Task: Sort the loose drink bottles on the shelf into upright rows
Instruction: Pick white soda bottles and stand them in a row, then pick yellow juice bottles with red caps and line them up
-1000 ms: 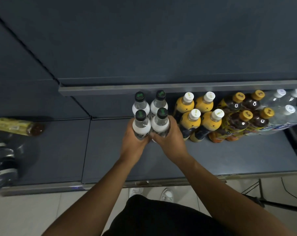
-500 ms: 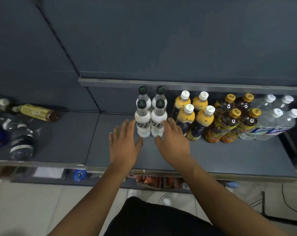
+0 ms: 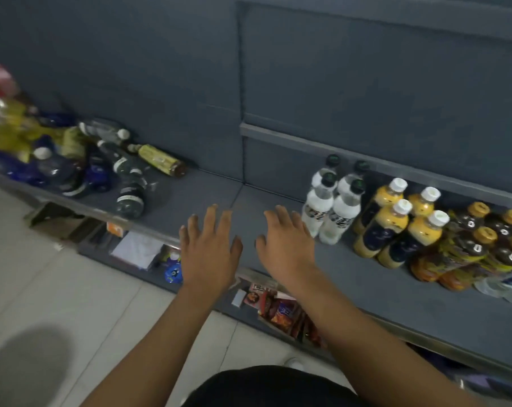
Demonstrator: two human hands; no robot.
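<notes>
Several white bottles with dark caps (image 3: 331, 208) stand upright in a tight block on the grey shelf (image 3: 366, 286). To their right stand yellow bottles with white caps (image 3: 396, 227), then dark tea bottles with gold caps (image 3: 481, 245). At the far left, loose bottles (image 3: 72, 163) lie in a heap, among them a yellow-labelled bottle (image 3: 160, 160) and a dark-labelled clear bottle (image 3: 128, 186) on their sides. My left hand (image 3: 209, 251) and my right hand (image 3: 287, 245) hover empty, fingers spread, over the shelf's front, left of the white bottles.
A lower shelf (image 3: 281, 311) under the front edge holds snack packets, a white card and a blue round item (image 3: 172, 270). A pale tiled floor (image 3: 58, 304) lies to the left. The shelf's back wall is dark grey panelling.
Both hands let go of the front white bottles, drew back and opened. The view swung left, so the heap of loose bottles came into sight.
</notes>
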